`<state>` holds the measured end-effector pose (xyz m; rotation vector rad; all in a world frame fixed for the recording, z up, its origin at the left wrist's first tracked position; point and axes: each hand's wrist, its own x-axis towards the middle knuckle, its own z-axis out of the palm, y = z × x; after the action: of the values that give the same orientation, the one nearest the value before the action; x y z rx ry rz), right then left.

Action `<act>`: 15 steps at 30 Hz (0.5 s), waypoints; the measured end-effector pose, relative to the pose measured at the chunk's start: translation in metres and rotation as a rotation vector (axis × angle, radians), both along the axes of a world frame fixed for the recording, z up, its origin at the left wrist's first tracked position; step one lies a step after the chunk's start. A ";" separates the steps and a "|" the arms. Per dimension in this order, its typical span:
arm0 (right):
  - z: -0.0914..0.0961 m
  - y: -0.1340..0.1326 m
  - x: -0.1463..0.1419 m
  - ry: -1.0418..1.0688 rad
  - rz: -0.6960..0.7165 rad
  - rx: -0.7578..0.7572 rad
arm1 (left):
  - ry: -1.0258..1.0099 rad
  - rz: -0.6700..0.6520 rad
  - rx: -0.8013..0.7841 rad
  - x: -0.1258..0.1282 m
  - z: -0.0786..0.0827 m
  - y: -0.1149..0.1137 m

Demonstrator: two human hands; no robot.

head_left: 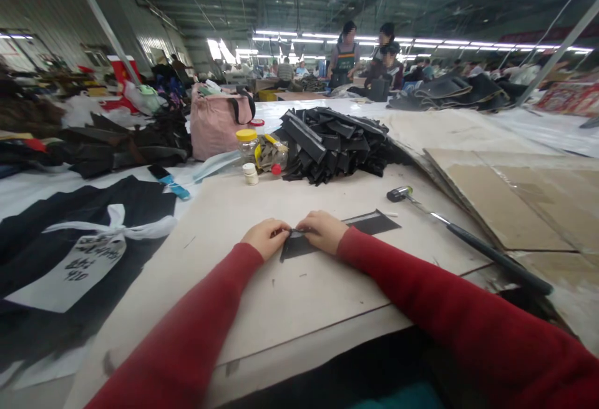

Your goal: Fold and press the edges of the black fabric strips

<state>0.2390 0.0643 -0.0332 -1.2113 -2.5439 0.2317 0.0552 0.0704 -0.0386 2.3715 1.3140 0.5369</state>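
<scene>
A flat black fabric strip [369, 222] lies on the pale cardboard work surface [290, 296] in front of me. My left hand [266, 237] pinches the strip's left end, fingers curled closed. My right hand [322, 230] meets it from the right, fingers also pressed together on the same end. Both arms wear red sleeves. Behind the hands sits a pile of black fabric pieces [334, 140].
A hammer [468, 234] with a black handle lies to the right. A yellow-lidded jar [247, 145] and small white pot [251, 173] stand behind. Black cloth with a white tag [79, 259] lies left, a pink bag [215, 122] beyond. People stand far back.
</scene>
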 end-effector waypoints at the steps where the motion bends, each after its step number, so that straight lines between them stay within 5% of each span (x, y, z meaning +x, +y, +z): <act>1: -0.002 0.000 0.000 0.021 0.003 0.002 | -0.004 0.009 0.003 0.001 -0.001 0.001; 10: -0.005 0.002 0.004 0.108 0.035 -0.003 | 0.021 0.032 0.043 0.008 0.002 0.000; 15: -0.003 -0.004 0.004 0.017 0.100 0.082 | 0.214 -0.128 0.206 0.008 0.008 -0.002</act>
<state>0.2428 0.0605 -0.0360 -1.0489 -2.5754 0.1588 0.0635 0.0682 -0.0304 2.7260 1.2321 0.4072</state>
